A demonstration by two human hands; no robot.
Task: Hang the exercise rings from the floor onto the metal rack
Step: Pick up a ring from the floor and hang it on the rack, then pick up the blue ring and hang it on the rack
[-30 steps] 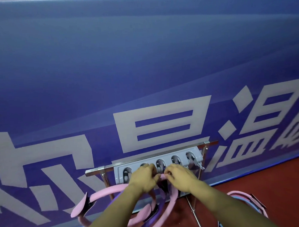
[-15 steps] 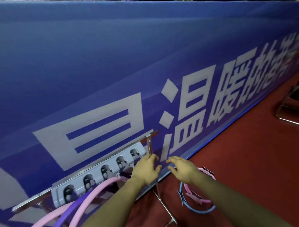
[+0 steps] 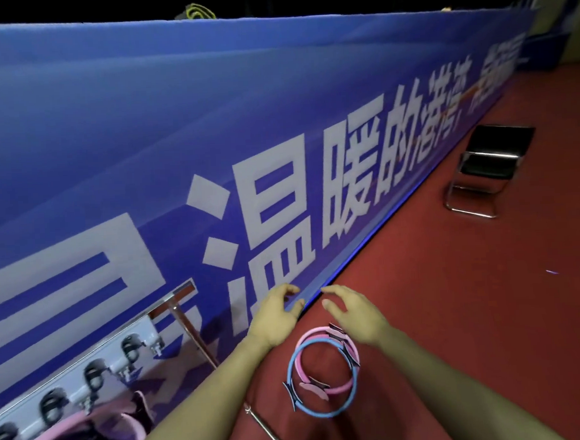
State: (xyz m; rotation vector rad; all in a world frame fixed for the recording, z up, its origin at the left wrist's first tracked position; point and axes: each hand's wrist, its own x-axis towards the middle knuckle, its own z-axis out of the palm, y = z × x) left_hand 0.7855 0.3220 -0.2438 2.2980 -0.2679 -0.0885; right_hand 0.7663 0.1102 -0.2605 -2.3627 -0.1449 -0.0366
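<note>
Two exercise rings lie stacked on the red floor: a blue ring (image 3: 323,413) on top of a pink ring (image 3: 342,389), both with dark side pads. My left hand (image 3: 274,315) hovers above and left of them, fingers apart, holding nothing. My right hand (image 3: 355,311) is just above the pink ring's far edge, also open and empty. At the lower left stands the metal rack (image 3: 98,356) with a row of black hooks. A pink ring (image 3: 58,433) hangs on it at the frame's bottom left.
A long blue banner wall (image 3: 212,140) with white characters runs along the floor's left edge. The rack's metal leg and foot (image 3: 264,430) reach onto the floor beside the rings. A black folding chair (image 3: 489,168) stands far right.
My view has swung right, away from the rack toward the floor rings. Both hands have left the hung rings and moved right, over the blue and pink rings on the floor.
</note>
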